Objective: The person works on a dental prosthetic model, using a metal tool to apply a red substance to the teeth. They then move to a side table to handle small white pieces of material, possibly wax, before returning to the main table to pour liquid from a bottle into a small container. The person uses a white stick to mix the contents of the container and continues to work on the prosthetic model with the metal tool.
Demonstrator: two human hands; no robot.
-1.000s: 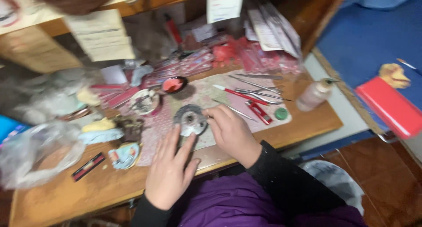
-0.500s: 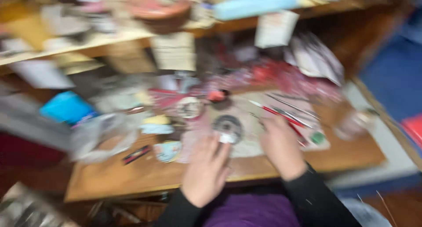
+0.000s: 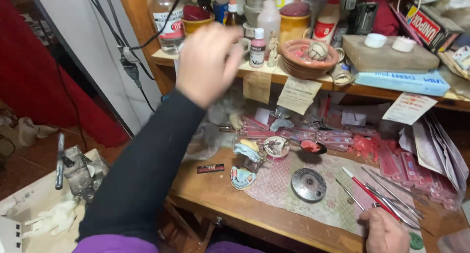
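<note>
A person's left hand (image 3: pixel 208 62), black-sleeved, is reaching up toward the cluttered wooden shelf (image 3: pixel 274 75), fingers curled loosely and gripping nothing, nearest a small pink-capped bottle (image 3: pixel 257 48) just to its right; the right hand (image 3: pixel 387 232) is resting beside red-handled tools (image 3: pixel 369 193), its grip hidden.

Just right of the raised left hand (image 3: pixel 208 62), a small white bottle with a pink cap and a pink label (image 3: pixel 257 48) stands on the shelf edge. Behind the hand, a clear glass bottle with a white and red label (image 3: pixel 166 25) stands at the shelf's left end. Two yellowed paper notes (image 3: pixel 297 94) hang from the shelf edge, right of and below the hand. Far right, a red and white box (image 3: pixel 427 25) lies tilted, with a flat pale blue box (image 3: pixel 401 81) beneath it and a white printed slip (image 3: pixel 409 107) hanging lower. Below the hand, a small black and red wrapper (image 3: pixel 210 168) lies on the wooden desk.
</note>
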